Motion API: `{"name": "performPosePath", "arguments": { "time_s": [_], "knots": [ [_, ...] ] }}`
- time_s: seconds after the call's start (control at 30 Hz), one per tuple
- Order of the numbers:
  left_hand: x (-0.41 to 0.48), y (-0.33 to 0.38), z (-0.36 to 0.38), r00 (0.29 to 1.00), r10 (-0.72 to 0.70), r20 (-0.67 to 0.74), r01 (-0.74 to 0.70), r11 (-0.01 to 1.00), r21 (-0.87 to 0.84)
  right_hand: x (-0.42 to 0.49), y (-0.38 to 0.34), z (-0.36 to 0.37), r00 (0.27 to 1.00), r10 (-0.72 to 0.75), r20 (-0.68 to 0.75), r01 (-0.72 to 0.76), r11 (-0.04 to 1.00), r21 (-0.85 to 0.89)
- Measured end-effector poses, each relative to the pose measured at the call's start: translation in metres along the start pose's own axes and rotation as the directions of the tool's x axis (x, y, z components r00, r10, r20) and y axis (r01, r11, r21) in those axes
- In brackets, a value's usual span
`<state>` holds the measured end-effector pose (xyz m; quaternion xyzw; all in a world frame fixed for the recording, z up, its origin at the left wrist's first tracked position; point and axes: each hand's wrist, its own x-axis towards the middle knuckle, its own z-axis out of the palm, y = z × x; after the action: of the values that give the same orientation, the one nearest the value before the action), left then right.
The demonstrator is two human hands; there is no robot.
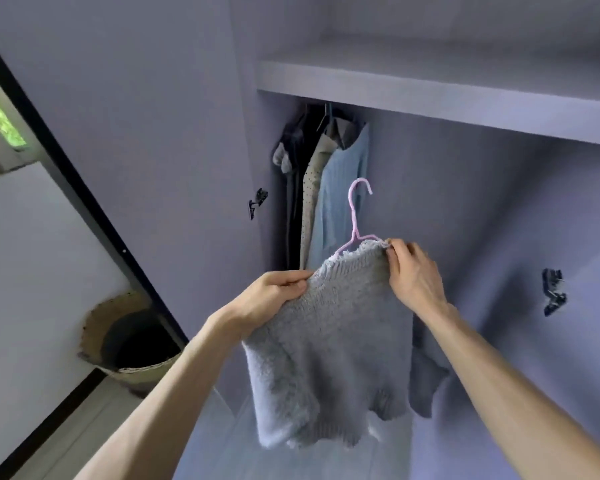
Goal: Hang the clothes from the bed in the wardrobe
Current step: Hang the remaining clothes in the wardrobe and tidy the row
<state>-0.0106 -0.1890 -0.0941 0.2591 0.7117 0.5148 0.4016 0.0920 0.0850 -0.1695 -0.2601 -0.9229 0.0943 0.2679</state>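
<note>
Left hand (274, 296) curls round one shoulder of the grey sweater (336, 341). I see my right hand (413, 271) pinching the other shoulder, where the pink hanger (355, 216) seems to slip under the knit. The sweater hangs before the open wardrobe (430, 95), near the hung clothes (336, 188).

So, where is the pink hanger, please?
The pink hanger is central in head view, inside the grey sweater the left hand and right hand hold, near the blue top.
</note>
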Motion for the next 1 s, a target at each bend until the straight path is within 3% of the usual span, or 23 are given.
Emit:
{"name": "performPosePath", "arguments": {
  "time_s": [0.1, 0.2, 0.33, 0.5, 0.6, 0.73, 0.8, 0.9, 1.0],
  "knots": [
    [0.026, -0.003, 0.01, 1.0, 0.019, 0.002, -0.019, 1.0, 0.001, 0.007, 0.007, -0.01, 0.986, 0.1, 0.136, -0.097, 0.995, -0.026],
    [0.055, -0.01, 0.023, 0.995, 0.099, 0.013, -0.1, 0.985, 0.14, 0.021, 0.015, -0.027, 0.977, 0.143, 0.157, -0.137, 0.989, -0.047],
    [0.101, -0.01, 0.046, 0.988, 0.151, -0.024, -0.129, 0.908, 0.399, 0.065, 0.014, -0.055, 0.992, 0.121, -0.038, -0.121, 0.993, -0.004],
    [0.162, 0.005, 0.066, 0.981, 0.163, -0.11, -0.095, 0.884, 0.457, 0.145, 0.012, -0.1, 0.94, -0.02, -0.34, 0.011, 0.999, -0.03],
    [0.199, 0.015, 0.067, 0.971, 0.167, -0.17, -0.077, 0.894, 0.441, 0.198, 0.02, -0.114, 0.931, -0.049, -0.362, -0.018, 0.984, -0.179],
    [0.24, 0.036, 0.067, 0.953, 0.161, -0.257, -0.083, 0.954, 0.289, 0.243, 0.038, -0.1, 0.946, -0.034, -0.323, -0.073, 0.947, -0.313],
    [0.262, 0.049, 0.067, 0.94, 0.18, -0.291, -0.109, 0.964, 0.244, 0.251, 0.046, -0.09, 0.897, -0.125, -0.423, -0.031, 0.939, -0.343],
    [0.296, 0.066, 0.074, 0.919, 0.221, -0.326, -0.137, 0.955, 0.263, 0.257, 0.057, -0.078, 0.767, -0.256, -0.588, 0.017, 0.924, -0.381],
    [0.326, 0.077, 0.081, 0.894, 0.265, -0.362, -0.16, 0.942, 0.296, 0.264, 0.066, -0.068, 0.676, -0.33, -0.659, 0.0, 0.894, -0.448]
  ]
}}
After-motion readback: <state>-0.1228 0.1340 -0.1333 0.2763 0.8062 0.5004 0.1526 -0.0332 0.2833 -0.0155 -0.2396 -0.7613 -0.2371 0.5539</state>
